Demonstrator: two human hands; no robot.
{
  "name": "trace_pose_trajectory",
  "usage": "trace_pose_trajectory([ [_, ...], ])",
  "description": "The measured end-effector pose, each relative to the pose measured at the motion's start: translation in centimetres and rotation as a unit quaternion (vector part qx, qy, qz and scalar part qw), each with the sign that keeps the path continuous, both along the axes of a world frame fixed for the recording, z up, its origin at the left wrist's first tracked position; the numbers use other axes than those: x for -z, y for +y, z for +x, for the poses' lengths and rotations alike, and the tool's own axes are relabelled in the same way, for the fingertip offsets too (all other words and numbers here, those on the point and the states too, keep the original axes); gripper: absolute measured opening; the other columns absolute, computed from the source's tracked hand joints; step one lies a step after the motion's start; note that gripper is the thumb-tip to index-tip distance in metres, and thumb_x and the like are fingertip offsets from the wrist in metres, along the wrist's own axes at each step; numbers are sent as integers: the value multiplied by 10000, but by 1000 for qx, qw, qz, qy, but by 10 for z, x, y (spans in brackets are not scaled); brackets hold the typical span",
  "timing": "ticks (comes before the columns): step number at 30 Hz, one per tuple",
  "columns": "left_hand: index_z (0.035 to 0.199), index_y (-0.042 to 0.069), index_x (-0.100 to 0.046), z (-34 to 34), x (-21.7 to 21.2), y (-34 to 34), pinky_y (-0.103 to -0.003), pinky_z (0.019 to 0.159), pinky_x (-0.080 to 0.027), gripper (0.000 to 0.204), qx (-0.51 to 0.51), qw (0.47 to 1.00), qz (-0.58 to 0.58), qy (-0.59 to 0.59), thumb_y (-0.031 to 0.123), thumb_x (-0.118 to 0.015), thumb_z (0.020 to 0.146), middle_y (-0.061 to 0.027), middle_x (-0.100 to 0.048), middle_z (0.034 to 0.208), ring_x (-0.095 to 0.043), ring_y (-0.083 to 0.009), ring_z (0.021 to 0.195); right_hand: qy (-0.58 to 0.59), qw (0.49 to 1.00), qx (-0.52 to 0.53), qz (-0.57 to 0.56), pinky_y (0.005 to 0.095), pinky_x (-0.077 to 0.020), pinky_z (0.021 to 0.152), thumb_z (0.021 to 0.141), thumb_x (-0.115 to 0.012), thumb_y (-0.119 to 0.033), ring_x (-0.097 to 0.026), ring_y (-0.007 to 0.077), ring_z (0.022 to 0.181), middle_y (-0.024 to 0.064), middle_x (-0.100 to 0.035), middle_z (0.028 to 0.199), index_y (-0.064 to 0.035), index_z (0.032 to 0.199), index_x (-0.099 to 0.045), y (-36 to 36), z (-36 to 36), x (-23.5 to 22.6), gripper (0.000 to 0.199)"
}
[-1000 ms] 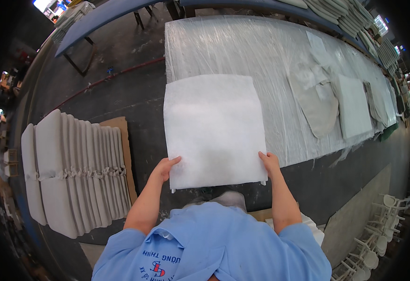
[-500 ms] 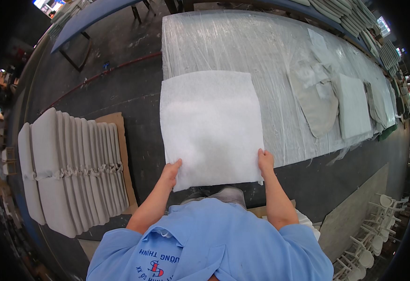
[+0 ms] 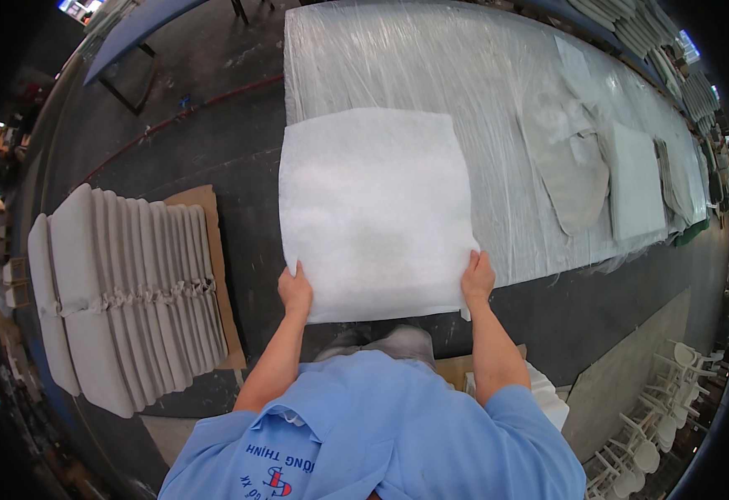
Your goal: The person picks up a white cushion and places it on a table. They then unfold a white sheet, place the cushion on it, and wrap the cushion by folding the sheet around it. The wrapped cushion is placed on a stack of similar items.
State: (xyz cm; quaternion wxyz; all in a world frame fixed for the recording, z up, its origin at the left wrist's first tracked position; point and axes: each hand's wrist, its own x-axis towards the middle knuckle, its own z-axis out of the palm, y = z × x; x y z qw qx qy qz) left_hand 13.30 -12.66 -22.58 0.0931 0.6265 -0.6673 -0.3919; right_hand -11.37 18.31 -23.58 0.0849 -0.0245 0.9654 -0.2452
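I hold a white square sheet of fluffy padding (image 3: 373,208) flat in front of me. My left hand (image 3: 295,290) grips its near left corner and my right hand (image 3: 477,277) grips its near right corner. The sheet's far part hangs over the near left end of a long table covered in clear plastic film (image 3: 431,67). My blue-sleeved arms come up from the lower edge.
A row of grey cushions (image 3: 122,287) stands on cardboard on the dark floor at my left. Grey fabric covers (image 3: 568,171) and a white pad (image 3: 635,179) lie further along the table. White chairs (image 3: 656,417) are stacked at lower right.
The sheet has shifted slightly left and nearer to me, with both hands still gripping its near corners.
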Motion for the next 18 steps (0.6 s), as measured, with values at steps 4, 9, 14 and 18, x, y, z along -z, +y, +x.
trace_pose_trajectory([
  [4, 1194, -36, -696, 3, 5, -4, -482, 940, -510, 401, 0, 999, -25, 21, 312, -591, 1026, -274, -717, 1139, -666, -462, 1087, 9, 1000, -3, 2, 609, -454, 733, 1077, -462, -398, -618, 550, 870, 295, -662, 864, -41, 975, -549, 7, -9, 3, 381],
  [9, 1189, -36, -697, 6, 4, -12, -480, 932, -512, 394, 9, 999, -28, -12, 306, -596, 1023, -268, -722, 1121, -669, -457, 1078, 12, 1000, -6, -6, 620, -450, 720, 1074, -460, -395, -626, 543, 849, 292, -667, 841, -58, 970, -557, 11, -15, 7, 366],
  [14, 1239, -39, -682, 7, -3, -18, -439, 946, -507, 382, -4, 1000, 0, -8, 272, -576, 1043, -236, -723, 1177, -681, -398, 1098, -5, 1000, -6, -12, 609, -451, 737, 1076, -456, -392, -624, 537, 875, 290, -669, 863, -59, 970, -559, 13, -12, 9, 364],
  [18, 1264, -39, -675, 12, -5, -23, -421, 949, -504, 384, -10, 1000, 16, -6, 261, -563, 1053, -219, -727, 1194, -686, -371, 1108, -10, 1000, 1, -24, 594, -452, 743, 1079, -454, -385, -620, 538, 879, 286, -665, 868, -52, 978, -562, 11, -11, 9, 364],
])
